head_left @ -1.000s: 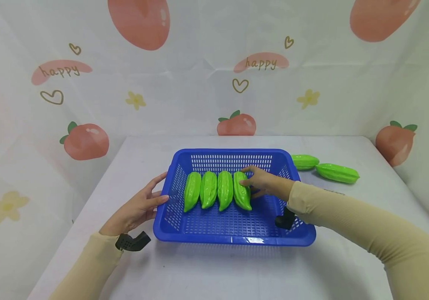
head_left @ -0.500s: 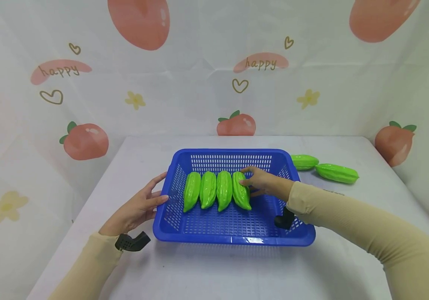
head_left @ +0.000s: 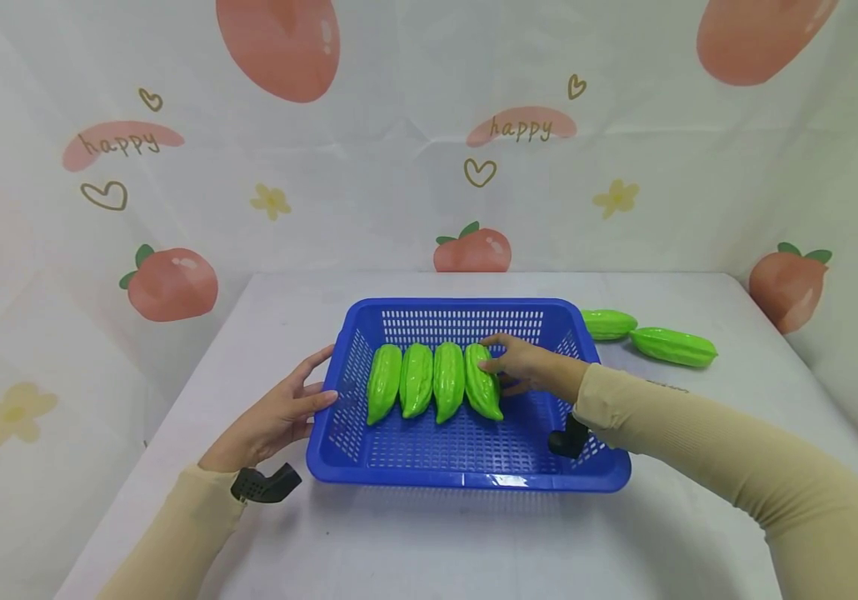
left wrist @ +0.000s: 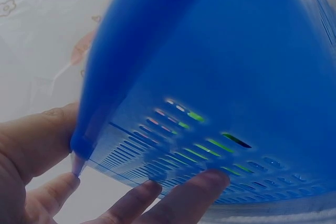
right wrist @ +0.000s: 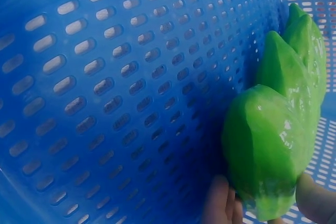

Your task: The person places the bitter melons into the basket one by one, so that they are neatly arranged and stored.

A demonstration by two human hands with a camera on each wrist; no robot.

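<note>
We have a blue slotted basket [head_left: 429, 478], open side up, left hand [head_left: 273, 418] gripping its edge. Inside: right hand [head_left: 525, 363] holds one glossy ridged green gourd [head_left: 482, 390]; three matching gourds [head_left: 416, 380] lined up left of that hand. Two outer gourds [head_left: 674, 347] right of it, on bench [head_left: 429, 550].

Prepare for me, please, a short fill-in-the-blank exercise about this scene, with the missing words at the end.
1. Inside the blue, rectangular, perforated plastic basket, ____ glossy green ridged vegetables lie side by side.
2. Outside the basket, ____ similar green vegetables are visible on the white table.
3. While the right hand grips a vegetable in the row, the left hand holds the ____.
4. The word printed twice on the white, fruit-patterned backdrop is "____".

Missing words: four; two; basket; happy.
</note>
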